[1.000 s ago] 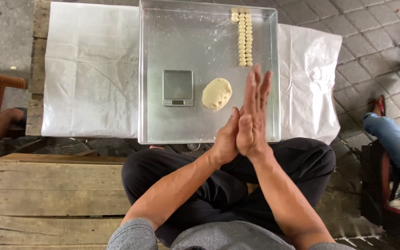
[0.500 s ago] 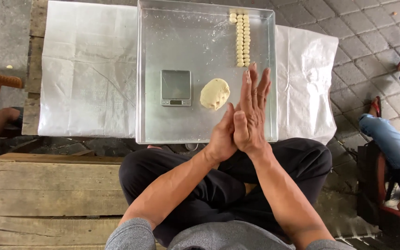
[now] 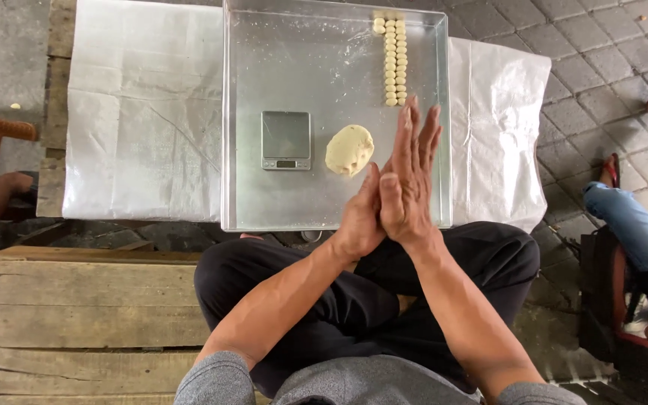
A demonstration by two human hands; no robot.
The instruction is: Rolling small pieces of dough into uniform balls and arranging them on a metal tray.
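Pressed palm against palm, the left hand (image 3: 360, 217) and the right hand (image 3: 408, 180) stand on edge over the near right corner of the metal tray (image 3: 324, 210); whether something lies between the palms cannot be seen. Compared with a half second before, the left hand has slid lower against the right, so the right fingers (image 3: 414, 135) now reach well past it. On the tray the lump of dough (image 3: 349, 150) lies in the same place, just beside the small digital scale (image 3: 286, 140), and the rows of small dough balls (image 3: 393, 60) at the far side are unchanged.
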